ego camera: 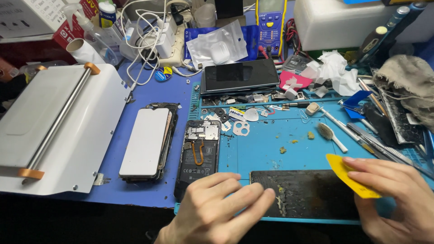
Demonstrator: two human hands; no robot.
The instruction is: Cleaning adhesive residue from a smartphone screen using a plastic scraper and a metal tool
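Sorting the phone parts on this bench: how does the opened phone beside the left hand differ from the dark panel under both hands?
The opened phone lies lengthwise away from the person, its battery and boards exposed; the dark panel lies crosswise, flat and smeared with residue. The left hand rests on the panel, not the phone. Both lie on the blue mat.

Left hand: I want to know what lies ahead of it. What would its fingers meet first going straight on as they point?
The left hand points right: probably the dark glue-smeared panel, which its fingers already border.
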